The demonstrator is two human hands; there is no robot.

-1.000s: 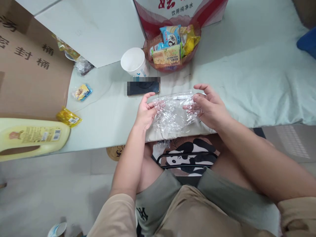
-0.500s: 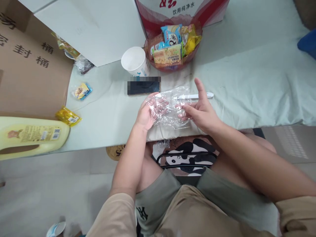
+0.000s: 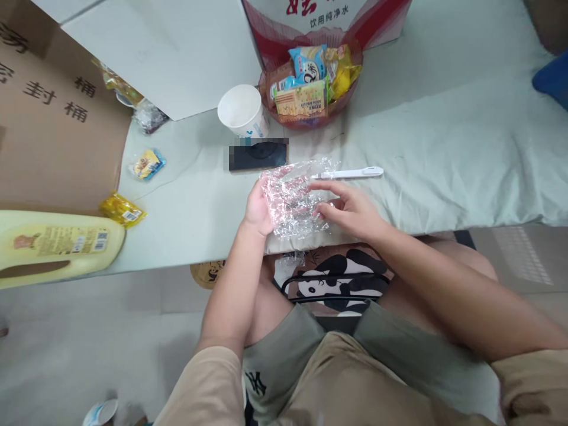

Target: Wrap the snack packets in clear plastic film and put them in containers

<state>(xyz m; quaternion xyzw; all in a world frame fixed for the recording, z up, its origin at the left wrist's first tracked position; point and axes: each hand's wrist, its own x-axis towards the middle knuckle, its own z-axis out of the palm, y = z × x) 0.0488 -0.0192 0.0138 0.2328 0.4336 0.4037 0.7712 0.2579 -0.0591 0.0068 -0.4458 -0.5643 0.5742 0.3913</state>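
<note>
A crinkled, thin clear plastic film (image 3: 295, 204) is spread over the fingers of my left hand (image 3: 261, 207). Those fingers show through it, stretched out; whether they are inside the film or behind it I cannot tell. My right hand (image 3: 350, 207) is at the film's right side, thumb and forefinger apart, fingertips at or just above the plastic. Behind the film and right hand lies a white, slim-handled tool (image 3: 355, 173), its left end partly covered by the plastic. A dark phone (image 3: 260, 157) rests just beyond my left hand.
A white paper cup (image 3: 242, 112) stands beside a reddish clear bowl (image 3: 306, 121) of packaged snacks. Left are a yellow jug (image 3: 102, 239), a yellow packet (image 3: 123, 209), a small blue-yellow packet (image 3: 148, 164) and a cardboard box (image 3: 57, 130). The cloth-covered table's front edge runs below my hands.
My right hand has shifted slightly left, and its raised finger has come down toward the film. The film now lies more fully over my left hand's straightened fingers.
</note>
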